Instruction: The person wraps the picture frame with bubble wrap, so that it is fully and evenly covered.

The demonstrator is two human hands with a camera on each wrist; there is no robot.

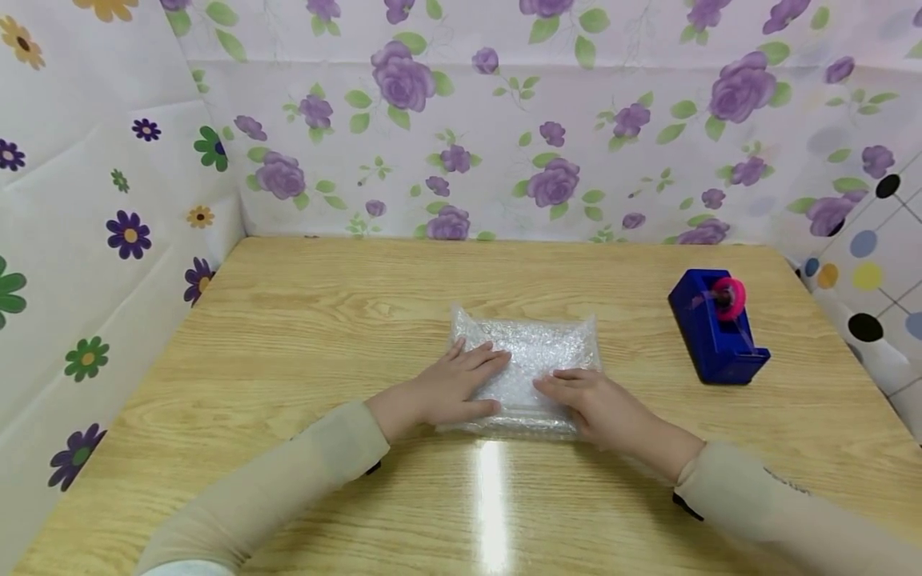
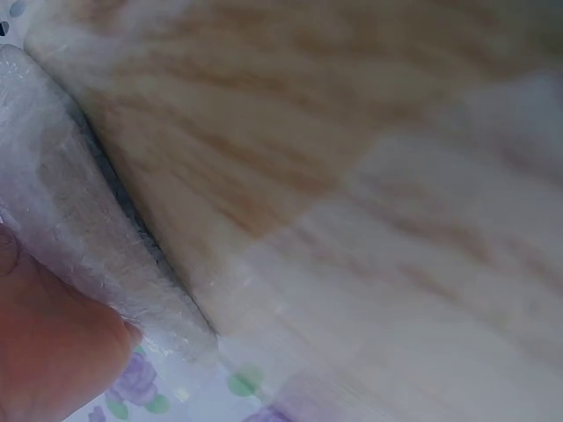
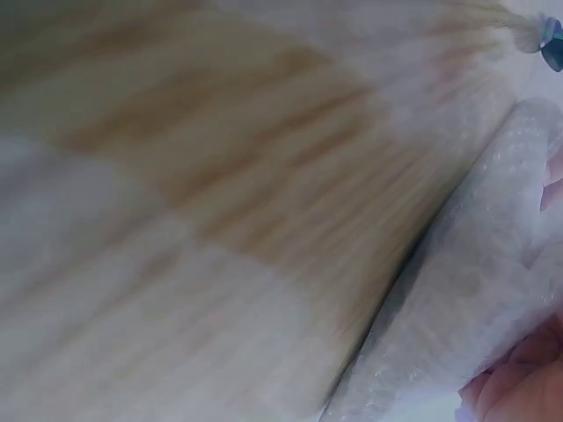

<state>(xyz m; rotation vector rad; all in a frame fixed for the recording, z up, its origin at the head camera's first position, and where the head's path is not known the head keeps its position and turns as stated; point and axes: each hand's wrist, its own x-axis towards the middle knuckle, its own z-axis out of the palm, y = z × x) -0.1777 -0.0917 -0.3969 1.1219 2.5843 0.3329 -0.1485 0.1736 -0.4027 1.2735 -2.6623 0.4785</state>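
A flat packet of clear bubble wrap [image 1: 526,344] lies near the middle of the wooden table, its far corners sticking up a little. On its left part rests my left hand [image 1: 461,384], fingers spread and thumb toward the near edge. My right hand [image 1: 587,400] lies over the near right part, fingertips pointing at the packet's middle. In the left wrist view the bubble wrap [image 2: 79,202] shows as a thick pad beside the left hand [image 2: 53,343]. The right wrist view has the bubble wrap [image 3: 457,290] beside the right hand [image 3: 528,378].
A blue tape dispenser [image 1: 720,336] with a pink-cored roll stands to the right of the packet. Floral sheeting [image 1: 490,120] hangs behind the wooden table [image 1: 324,304], and patterned sheets line both sides.
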